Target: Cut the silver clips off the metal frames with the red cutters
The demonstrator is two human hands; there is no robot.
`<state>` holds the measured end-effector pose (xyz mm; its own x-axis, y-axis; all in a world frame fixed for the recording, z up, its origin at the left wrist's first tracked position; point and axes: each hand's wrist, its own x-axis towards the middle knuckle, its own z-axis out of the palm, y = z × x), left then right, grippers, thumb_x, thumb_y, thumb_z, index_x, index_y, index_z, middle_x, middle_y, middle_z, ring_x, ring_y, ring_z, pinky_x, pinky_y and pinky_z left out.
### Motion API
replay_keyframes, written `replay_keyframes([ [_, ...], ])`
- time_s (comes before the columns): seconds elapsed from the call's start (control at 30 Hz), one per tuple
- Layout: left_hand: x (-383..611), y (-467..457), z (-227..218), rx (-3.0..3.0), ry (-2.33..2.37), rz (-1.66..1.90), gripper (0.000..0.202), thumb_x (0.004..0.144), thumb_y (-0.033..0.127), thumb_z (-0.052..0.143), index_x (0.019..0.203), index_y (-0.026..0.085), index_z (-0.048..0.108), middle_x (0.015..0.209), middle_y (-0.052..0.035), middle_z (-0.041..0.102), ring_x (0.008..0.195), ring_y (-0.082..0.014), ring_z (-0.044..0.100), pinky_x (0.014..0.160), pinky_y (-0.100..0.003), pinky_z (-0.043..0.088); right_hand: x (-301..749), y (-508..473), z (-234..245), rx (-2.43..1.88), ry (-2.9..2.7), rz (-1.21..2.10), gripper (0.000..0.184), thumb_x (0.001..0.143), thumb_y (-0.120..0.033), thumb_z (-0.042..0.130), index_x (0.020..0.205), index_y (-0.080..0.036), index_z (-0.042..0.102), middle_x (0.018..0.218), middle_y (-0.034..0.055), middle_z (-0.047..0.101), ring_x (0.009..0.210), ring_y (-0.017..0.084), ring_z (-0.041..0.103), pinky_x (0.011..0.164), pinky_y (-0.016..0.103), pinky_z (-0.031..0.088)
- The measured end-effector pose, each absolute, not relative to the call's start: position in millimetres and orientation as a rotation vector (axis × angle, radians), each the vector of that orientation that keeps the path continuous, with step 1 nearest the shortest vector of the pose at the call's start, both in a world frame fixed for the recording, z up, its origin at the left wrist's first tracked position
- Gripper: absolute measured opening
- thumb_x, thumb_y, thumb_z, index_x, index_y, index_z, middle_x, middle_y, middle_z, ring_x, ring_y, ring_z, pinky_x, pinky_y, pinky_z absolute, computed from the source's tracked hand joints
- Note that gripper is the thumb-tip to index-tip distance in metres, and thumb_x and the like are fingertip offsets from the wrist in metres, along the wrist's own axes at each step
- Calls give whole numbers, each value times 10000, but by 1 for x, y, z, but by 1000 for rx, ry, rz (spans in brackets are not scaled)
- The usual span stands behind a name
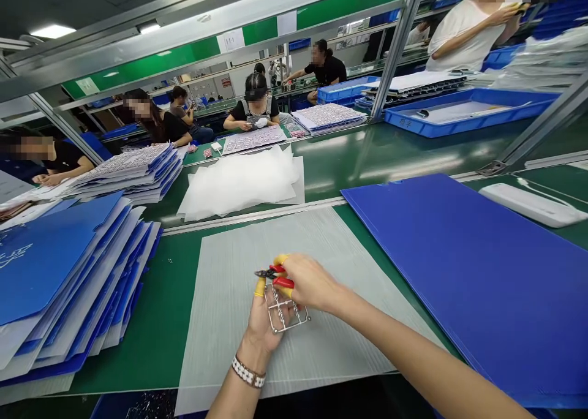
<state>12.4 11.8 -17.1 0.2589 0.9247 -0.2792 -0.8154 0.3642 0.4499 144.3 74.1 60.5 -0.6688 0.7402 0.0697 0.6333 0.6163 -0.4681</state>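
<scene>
My left hand holds a small silver metal wire frame on its fingers, with a yellow finger cot on the thumb and a beaded bracelet on the wrist. My right hand grips a pair of red-handled side cutters, and their dark jaws point left, just above the frame. Yellow finger cots show on this hand too. Both hands are over a grey corrugated plastic sheet lying on the green workbench. The cutter jaws look apart from the frame, though the height gap is hard to judge.
Stacked blue boards lie to my left, and a large blue corrugated board lies to my right. White foam sheets lie ahead. Beyond them are blue trays, and several co-workers sit along the benches.
</scene>
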Motion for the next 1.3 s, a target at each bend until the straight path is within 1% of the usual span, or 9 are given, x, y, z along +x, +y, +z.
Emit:
replay_keyframes([
  [0.07, 10, 13, -18, 158, 539, 1255, 362, 892, 412, 438, 907, 152, 689, 925, -68, 717, 814, -197, 657, 811, -347, 477, 149, 68, 53, -1195, -2517, 456, 196, 820, -306, 573, 957, -168, 550, 871, 67, 623, 827, 212, 571, 682, 284, 384],
  [0.17, 6, 14, -16, 124, 558, 1348, 348, 882, 325, 424, 1028, 127, 671, 1020, -95, 697, 870, -189, 645, 795, -305, 476, 155, 55, 43, -1285, -2569, 335, 217, 851, -371, 542, 917, -170, 587, 850, 81, 622, 791, 225, 565, 685, 315, 384],
  [0.23, 5, 15, -14, 132, 586, 1400, 386, 876, 332, 416, 1097, 122, 652, 1091, -109, 676, 885, -199, 639, 793, -311, 477, 155, 46, 40, -1310, -2648, 288, 242, 846, -401, 554, 905, -174, 610, 821, 85, 624, 770, 238, 567, 670, 327, 379],
  [0.33, 8, 15, -13, 153, 639, 1456, 441, 879, 417, 415, 1127, 135, 647, 1151, -114, 653, 894, -215, 632, 795, -333, 479, 150, 38, 39, -1316, -2689, 274, 297, 834, -431, 576, 996, -185, 615, 820, 81, 632, 784, 247, 575, 666, 330, 376],
  [0.43, 10, 13, -15, 179, 700, 1502, 520, 876, 523, 402, 1122, 139, 653, 1142, -117, 657, 906, -210, 625, 807, -323, 474, 144, 36, 41, -1334, -2705, 273, 292, 842, -436, 564, 980, -186, 623, 825, 86, 636, 792, 245, 583, 669, 329, 377],
  [0.53, 11, 12, -17, 227, 744, 1527, 563, 871, 568, 385, 1120, 142, 657, 1117, -121, 666, 886, -207, 627, 813, -325, 471, 141, 37, 39, -1335, -2718, 263, 268, 847, -411, 555, 978, -187, 620, 828, 85, 636, 793, 242, 588, 666, 329, 377],
  [0.73, 12, 9, -19, 293, 778, 1545, 538, 883, 550, 379, 1113, 154, 663, 1081, -111, 678, 896, -210, 629, 836, -330, 462, 140, 36, 38, -1330, -2714, 278, 220, 842, -346, 544, 960, -180, 625, 835, 85, 645, 776, 235, 588, 654, 320, 373],
  [0.93, 14, 9, -19, 333, 804, 1545, 545, 875, 566, 383, 1089, 160, 677, 1050, -107, 686, 925, -219, 626, 873, -342, 448, 141, 34, 47, -1334, -2732, 308, 320, 841, -410, 563, 1032, -162, 628, 854, 100, 655, 789, 242, 597, 664, 315, 388],
  [1.3, 14, 7, -20, 400, 897, 1569, 543, 855, 582, 409, 1112, 178, 666, 1094, -99, 671, 999, -232, 602, 916, -350, 421, 139, 32, 52, -1327, -2797, 195, 286, 846, -391, 576, 974, -145, 646, 828, 117, 650, 784, 266, 619, 655, 334, 420],
])
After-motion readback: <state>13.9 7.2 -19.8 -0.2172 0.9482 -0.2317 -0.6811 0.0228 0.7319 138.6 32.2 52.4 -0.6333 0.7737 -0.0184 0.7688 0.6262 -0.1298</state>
